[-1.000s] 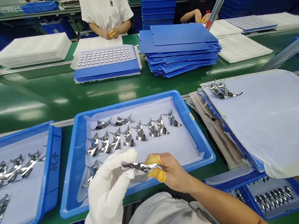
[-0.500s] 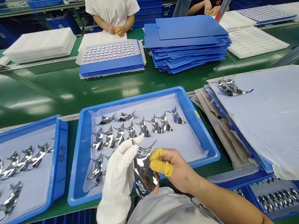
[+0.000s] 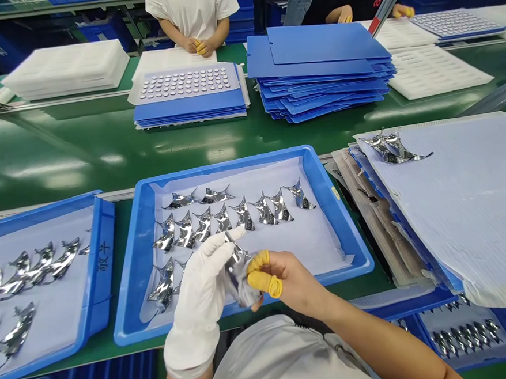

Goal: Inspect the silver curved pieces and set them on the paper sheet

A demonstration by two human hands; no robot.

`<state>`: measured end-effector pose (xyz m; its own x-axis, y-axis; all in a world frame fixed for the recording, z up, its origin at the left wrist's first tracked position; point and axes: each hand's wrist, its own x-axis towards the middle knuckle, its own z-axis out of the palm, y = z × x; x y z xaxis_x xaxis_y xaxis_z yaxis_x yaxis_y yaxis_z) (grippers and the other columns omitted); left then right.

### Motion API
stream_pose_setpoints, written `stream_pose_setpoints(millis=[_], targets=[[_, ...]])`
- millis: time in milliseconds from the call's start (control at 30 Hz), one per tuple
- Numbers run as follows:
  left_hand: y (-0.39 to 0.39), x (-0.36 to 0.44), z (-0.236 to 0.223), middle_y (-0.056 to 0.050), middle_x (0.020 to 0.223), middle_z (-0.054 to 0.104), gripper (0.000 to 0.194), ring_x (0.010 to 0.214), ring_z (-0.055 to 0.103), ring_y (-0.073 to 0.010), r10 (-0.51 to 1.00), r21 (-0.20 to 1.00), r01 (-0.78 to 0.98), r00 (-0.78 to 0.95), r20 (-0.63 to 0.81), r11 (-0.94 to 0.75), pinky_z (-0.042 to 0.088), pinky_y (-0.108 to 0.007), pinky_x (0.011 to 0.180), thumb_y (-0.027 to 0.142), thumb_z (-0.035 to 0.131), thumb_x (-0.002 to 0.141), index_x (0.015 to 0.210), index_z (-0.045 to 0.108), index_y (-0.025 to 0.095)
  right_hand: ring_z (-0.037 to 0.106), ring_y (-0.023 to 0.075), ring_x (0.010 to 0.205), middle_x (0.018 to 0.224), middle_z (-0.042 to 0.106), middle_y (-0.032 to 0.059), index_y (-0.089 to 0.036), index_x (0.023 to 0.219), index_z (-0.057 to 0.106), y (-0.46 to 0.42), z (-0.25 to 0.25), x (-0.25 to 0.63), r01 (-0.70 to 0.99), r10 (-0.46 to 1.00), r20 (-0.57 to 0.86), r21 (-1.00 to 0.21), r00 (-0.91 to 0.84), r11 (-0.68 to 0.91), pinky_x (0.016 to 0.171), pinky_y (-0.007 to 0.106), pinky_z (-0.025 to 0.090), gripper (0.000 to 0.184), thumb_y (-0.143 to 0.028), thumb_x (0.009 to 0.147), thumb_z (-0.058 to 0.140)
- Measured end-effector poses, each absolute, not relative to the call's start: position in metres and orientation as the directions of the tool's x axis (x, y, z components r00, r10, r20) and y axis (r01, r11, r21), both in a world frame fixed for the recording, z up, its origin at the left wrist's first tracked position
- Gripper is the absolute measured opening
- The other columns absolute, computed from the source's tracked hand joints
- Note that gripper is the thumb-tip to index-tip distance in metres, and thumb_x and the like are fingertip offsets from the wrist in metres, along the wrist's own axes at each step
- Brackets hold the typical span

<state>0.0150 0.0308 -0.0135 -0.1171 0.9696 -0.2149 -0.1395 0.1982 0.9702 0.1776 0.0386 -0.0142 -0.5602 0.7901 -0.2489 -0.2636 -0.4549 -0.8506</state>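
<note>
My left hand point(image 3: 199, 288), in a white glove, grips a shiny chrome part point(image 3: 237, 271) with pointed tips. My right hand point(image 3: 285, 277) wears yellow finger cots on thumb and forefinger, which pinch the part's right edge. The part is tilted and partly blurred, and fingers hide some of it. Both hands are over the near edge of a blue tray point(image 3: 127, 279) lined with white sheet. Rows of similar chrome parts point(image 3: 203, 224) lie in that tray.
More chrome parts lie in a second blue tray point(image 3: 95, 275) at left. A sheet-covered stack point(image 3: 457, 198) at right carries two parts. Across the green bench point(image 3: 103, 148) are blue boards point(image 3: 319, 81) and a tray of round pieces point(image 3: 187, 83). A co-worker point(image 3: 193, 14) stands behind.
The chrome part has turned between my hands, so its broad lettered face no longer shows. My right hand has shifted slightly left. Across the bench, a co-worker's yellow-tipped hand has moved right.
</note>
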Motion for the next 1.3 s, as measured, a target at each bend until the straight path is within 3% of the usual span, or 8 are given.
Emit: stream_pose_setpoints(millis=[133, 300, 567, 733, 933, 1133, 1233, 1300], targets=[[0.038, 0.000, -0.009, -0.009, 0.114, 0.072, 0.035, 0.108, 0.064, -0.0273, 0.974, 0.975, -0.043, -0.064, -0.218, 0.216, 0.048, -0.040, 0.101, 0.037, 0.071, 0.083, 0.114, 0.073, 0.020, 0.054, 0.0105, 0.066, 0.070, 0.058, -0.0009, -0.017, 0.073, 0.059, 0.047, -0.022, 0.184, -0.011, 0.842, -0.106, -0.991, -0.529, -0.131, 0.065, 0.025, 0.050, 0.018, -0.025, 0.089, 0.060], [0.034, -0.043, -0.008, -0.005, 0.092, 0.073, 0.033, 0.090, 0.064, -0.0203, 0.932, 0.977, 0.069, -0.321, -0.169, 0.201, 0.047, -0.034, 0.096, 0.040, 0.065, 0.088, 0.114, 0.072, 0.019, 0.057, 0.0113, 0.063, 0.075, 0.058, 0.0001, -0.019, 0.080, 0.053, 0.064, -0.054, 0.187, 0.143, 0.838, -0.261, -0.965, -0.478, -0.219, 0.058, 0.025, 0.055, 0.018, -0.033, 0.090, 0.054], [0.013, -0.085, -0.020, -0.006, 0.093, 0.072, 0.035, 0.088, 0.064, -0.0190, 0.847, 0.985, -0.032, -0.505, -0.163, 0.170, 0.048, -0.030, 0.088, 0.041, 0.065, 0.088, 0.111, 0.072, 0.016, 0.062, 0.0144, 0.053, 0.059, 0.061, 0.0011, -0.015, 0.079, 0.060, 0.069, -0.085, 0.139, 0.744, 0.710, -0.533, -0.667, -0.459, -0.020, 0.054, 0.023, 0.042, 0.010, -0.011, 0.082, 0.051], [0.003, -0.097, -0.028, -0.007, 0.092, 0.073, 0.039, 0.088, 0.064, -0.0204, 0.835, 0.979, -0.073, -0.512, -0.200, 0.190, 0.048, -0.033, 0.091, 0.044, 0.067, 0.085, 0.110, 0.072, 0.014, 0.069, 0.0257, 0.083, 0.088, 0.073, 0.0172, -0.011, 0.088, 0.068, 0.077, -0.093, 0.101, 0.893, 0.742, -0.565, -0.439, -0.361, 0.100, 0.066, 0.028, 0.040, 0.019, -0.007, 0.080, 0.052], [-0.012, -0.124, -0.042, -0.006, 0.095, 0.072, 0.040, 0.092, 0.065, -0.0212, 0.796, 0.982, -0.086, -0.575, -0.189, 0.170, 0.046, -0.037, 0.098, 0.043, 0.067, 0.084, 0.114, 0.072, 0.017, 0.068, 0.0252, 0.083, 0.090, 0.073, 0.0170, -0.013, 0.091, 0.070, 0.078, -0.095, 0.081, 0.921, 0.753, -0.547, -0.326, -0.366, 0.211, 0.061, 0.028, 0.035, 0.022, -0.014, 0.088, 0.048], [-0.046, -0.198, -0.059, -0.012, 0.125, 0.064, 0.057, 0.120, 0.057, -0.0307, 0.319, 0.856, 0.181, -0.948, 0.020, 0.485, 0.039, -0.047, 0.107, 0.052, 0.060, 0.086, 0.132, 0.059, 0.018, 0.063, 0.0196, 0.069, 0.073, 0.069, 0.0066, -0.017, 0.094, 0.064, 0.077, -0.082, 0.086, 0.860, 0.721, -0.479, -0.369, -0.501, 0.353, 0.056, 0.025, 0.031, 0.024, -0.010, 0.088, 0.041], [-0.062, -0.246, -0.081, -0.021, 0.139, 0.049, 0.073, 0.133, 0.041, -0.0404, 0.033, 0.760, 0.073, -0.997, 0.068, 0.645, 0.026, -0.062, 0.111, 0.048, 0.068, 0.082, 0.143, 0.044, 0.013, 0.057, 0.0178, 0.056, 0.062, 0.063, 0.0020, -0.020, 0.084, 0.060, 0.082, -0.088, 0.089, 0.792, 0.678, -0.431, -0.457, -0.595, 0.405, 0.053, 0.026, 0.031, 0.024, -0.014, 0.089, 0.037], [-0.067, -0.272, -0.101, -0.019, 0.128, 0.057, 0.067, 0.122, 0.053, -0.0373, -0.029, 0.718, -0.022, -1.000, -0.002, 0.695, 0.037, -0.061, 0.103, 0.045, 0.072, 0.081, 0.135, 0.050, 0.012, 0.054, 0.0181, 0.053, 0.058, 0.060, 0.0017, -0.021, 0.078, 0.056, 0.084, -0.093, 0.087, 0.737, 0.649, -0.385, -0.516, -0.655, 0.437, 0.052, 0.027, 0.032, 0.023, -0.020, 0.090, 0.037]])
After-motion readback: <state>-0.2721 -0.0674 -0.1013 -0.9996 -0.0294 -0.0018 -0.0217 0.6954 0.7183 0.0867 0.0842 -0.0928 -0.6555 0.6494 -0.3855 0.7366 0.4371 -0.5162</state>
